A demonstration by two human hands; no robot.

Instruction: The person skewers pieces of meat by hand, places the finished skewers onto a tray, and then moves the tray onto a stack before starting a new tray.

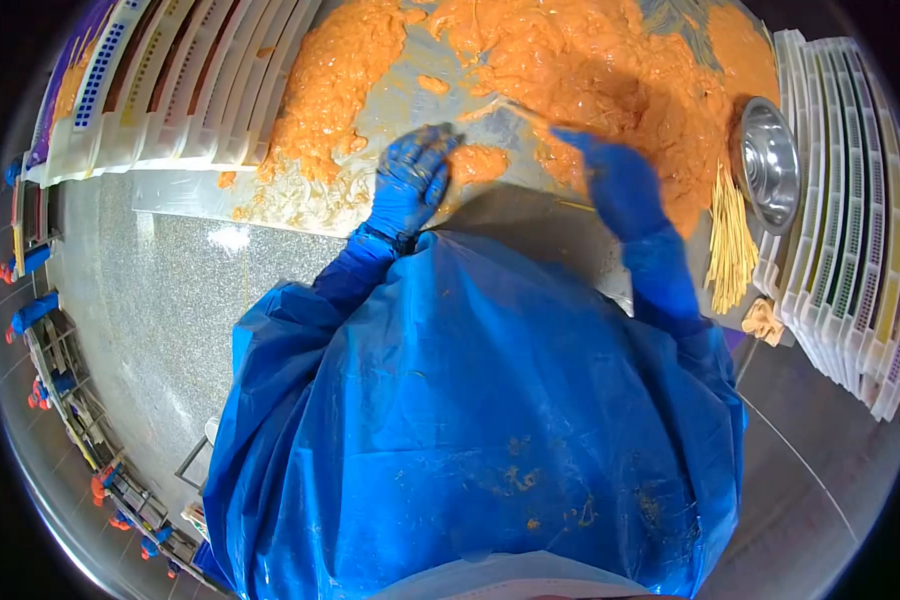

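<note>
A blue glove covers my left hand (416, 172), whose fingers are curled together beside a small clump of orange meat (478, 163); anything inside them is hidden. My right hand (618, 178), also blue-gloved and blurred by motion, points toward a thin stick (523, 112) with pale matter on its left end. Its grip is smeared by motion. Beyond both hands a large mass of wet orange meat (610, 70) spreads over the metal table (515, 215). A bundle of wooden skewers (732, 240) lies to the right of my right hand.
Stacked white crates (170, 140) stand at the left and more stacked crates (840, 220) at the right. A steel bowl (768, 165) leans near the right stack. Several people in blue with orange gloves (38, 312) are at the far left.
</note>
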